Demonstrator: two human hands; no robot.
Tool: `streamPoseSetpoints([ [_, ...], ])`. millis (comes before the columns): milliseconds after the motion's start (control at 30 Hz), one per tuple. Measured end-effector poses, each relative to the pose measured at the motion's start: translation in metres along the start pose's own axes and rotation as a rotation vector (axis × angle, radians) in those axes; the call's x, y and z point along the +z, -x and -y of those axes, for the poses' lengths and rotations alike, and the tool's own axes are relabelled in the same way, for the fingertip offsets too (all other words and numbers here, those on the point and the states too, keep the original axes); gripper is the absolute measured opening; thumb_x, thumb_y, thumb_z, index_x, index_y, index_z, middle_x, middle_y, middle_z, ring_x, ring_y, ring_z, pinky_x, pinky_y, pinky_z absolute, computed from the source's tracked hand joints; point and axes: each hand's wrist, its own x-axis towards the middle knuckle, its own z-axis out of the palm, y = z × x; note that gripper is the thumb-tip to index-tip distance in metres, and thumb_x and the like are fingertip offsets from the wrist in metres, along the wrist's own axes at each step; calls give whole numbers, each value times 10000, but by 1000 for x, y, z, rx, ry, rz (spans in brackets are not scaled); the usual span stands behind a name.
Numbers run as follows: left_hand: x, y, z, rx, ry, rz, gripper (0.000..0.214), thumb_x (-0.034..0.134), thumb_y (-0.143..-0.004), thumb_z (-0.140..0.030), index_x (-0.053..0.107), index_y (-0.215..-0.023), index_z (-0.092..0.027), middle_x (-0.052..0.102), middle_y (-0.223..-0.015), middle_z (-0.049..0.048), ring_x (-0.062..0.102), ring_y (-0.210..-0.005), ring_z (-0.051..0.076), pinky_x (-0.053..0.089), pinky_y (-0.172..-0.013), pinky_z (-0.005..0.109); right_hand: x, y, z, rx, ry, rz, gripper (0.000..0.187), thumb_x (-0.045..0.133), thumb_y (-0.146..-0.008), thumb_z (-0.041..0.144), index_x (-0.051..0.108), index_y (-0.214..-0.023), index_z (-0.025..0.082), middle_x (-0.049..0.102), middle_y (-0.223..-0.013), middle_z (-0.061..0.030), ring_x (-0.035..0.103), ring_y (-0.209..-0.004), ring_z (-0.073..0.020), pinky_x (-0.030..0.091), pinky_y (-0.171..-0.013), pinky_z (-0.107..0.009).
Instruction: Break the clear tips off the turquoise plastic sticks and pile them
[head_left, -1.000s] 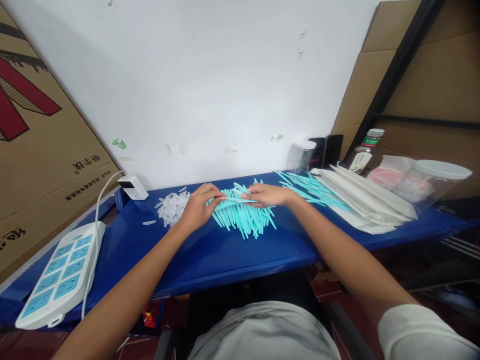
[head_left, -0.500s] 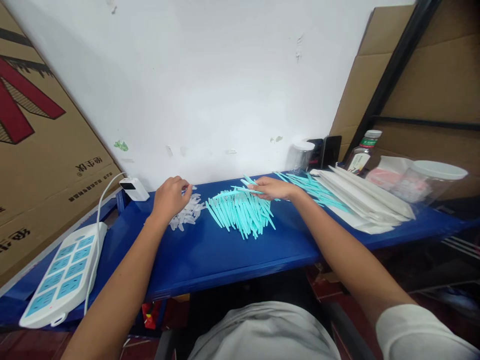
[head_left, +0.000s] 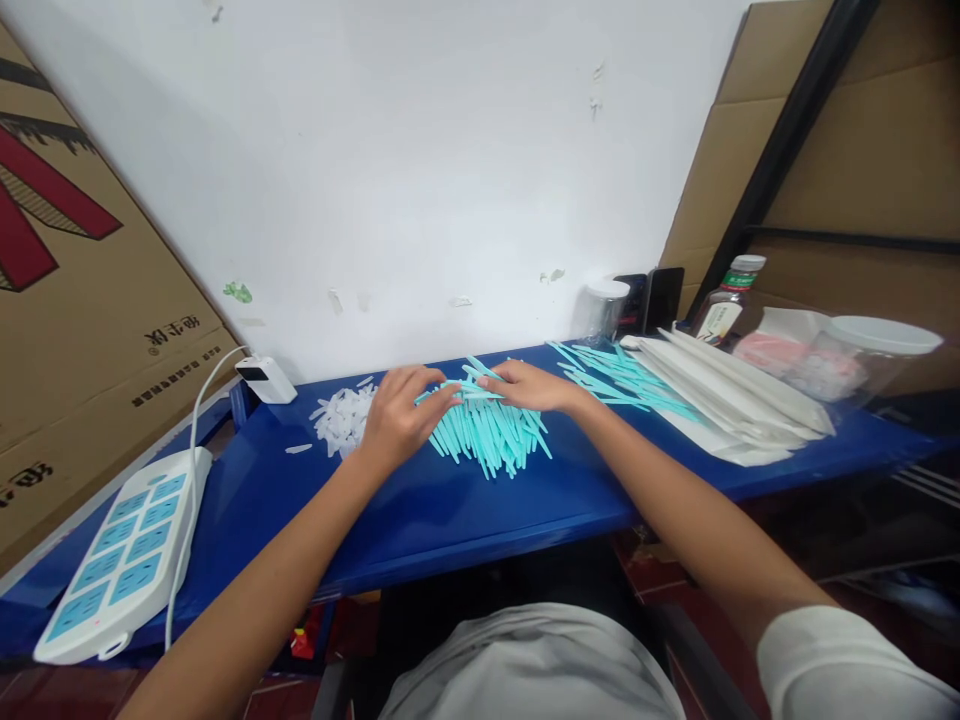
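Note:
My right hand (head_left: 529, 387) is closed around a few slim turquoise sticks (head_left: 480, 392), held over the near-middle pile. My left hand (head_left: 405, 412) reaches across to their left ends with thumb and forefinger pinched together; what lies between those fingertips is too small to make out. Below both hands, a dense heap of turquoise sticks (head_left: 491, 440) fans out on the blue table (head_left: 450, 510). Partly behind my left hand lies a pile of small translucent white pieces (head_left: 341, 420), with one loose piece (head_left: 298, 449) apart from it.
More turquoise sticks (head_left: 622, 380) lie right of the heap, beside long white paper-like packets (head_left: 731, 395). Behind stand a lidded clear jar (head_left: 604, 312), a bottle (head_left: 726, 305) and a clear tub (head_left: 862, 360). A power strip (head_left: 120, 555) and white plug-in device (head_left: 267, 380) are at left.
My left hand has moved right from the white pieces to the ends of the sticks in my right hand. The right hand has shifted slightly left, still holding them.

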Motion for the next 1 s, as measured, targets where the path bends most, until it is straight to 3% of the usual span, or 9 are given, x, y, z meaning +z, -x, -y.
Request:
streamPoseSetpoints([
  [167,7,1,-14,166,-25,-56,256,724,-947,-170,682,-1192,-233,760,-1068,90,664,-999,238,526,-863,407,17,-5,6,-60,124,-87,520,424,-1059,573,350,-685,219,330,-636,27,333,-604,-130,282,-586,-297],
  [300,8,3,-10,206,-78,-71,206,701,-945,-111,679,-1133,-191,766,-1030,93,659,-981,239,517,-870,413,19,-6,6,-73,79,-82,480,414,-1070,526,414,-705,213,446,-650,9,412,-615,-136,327,-618,-296],
  [400,1,4,5,149,-143,-56,194,678,-960,-113,694,-1133,-199,763,-1076,100,648,-1022,251,500,-891,426,11,-7,0,-41,93,-131,466,404,-1074,519,416,-722,213,481,-670,-1,465,-628,-147,328,-622,-292],
  [500,-13,7,32,-25,-221,-13,133,649,-987,-181,732,-1087,-213,754,-1052,105,630,-1001,267,481,-857,431,1,-7,-10,-4,199,-253,428,385,-1082,473,390,-738,219,458,-684,1,451,-639,-152,290,-620,-290],
  [633,-32,17,68,-320,-362,351,230,569,-1008,-275,778,-969,-189,725,-1048,158,607,-1042,338,469,-806,464,-4,-7,-17,50,398,-400,378,411,-1082,395,398,-747,221,508,-703,-19,417,-642,-157,240,-626,-313],
  [733,-37,30,83,-495,-416,730,235,604,-950,-289,794,-913,-156,726,-985,172,625,-1009,367,477,-780,466,-1,-5,-14,17,424,-386,380,412,-1089,410,397,-758,222,514,-701,-21,418,-640,-158,234,-629,-318],
  [800,-35,35,86,-554,-397,876,220,634,-916,-297,799,-910,-153,733,-966,170,638,-993,370,483,-772,459,2,-5,-12,-31,391,-350,399,397,-1094,436,382,-756,223,495,-690,-12,410,-631,-155,239,-630,-315],
  [867,-31,33,82,-540,-353,810,236,628,-932,-327,798,-915,-164,734,-953,158,643,-974,354,487,-773,450,4,-5,-10,-62,347,-315,425,390,-1093,471,365,-749,223,474,-680,-8,397,-625,-155,242,-631,-316],
  [1000,-20,17,56,-289,-167,330,264,600,-1009,-393,775,-1021,-196,716,-936,118,626,-912,281,486,-803,422,7,-6,-9,-75,266,-247,460,379,-1088,520,341,-739,224,428,-667,-2,366,-620,-156,242,-621,-323],
])
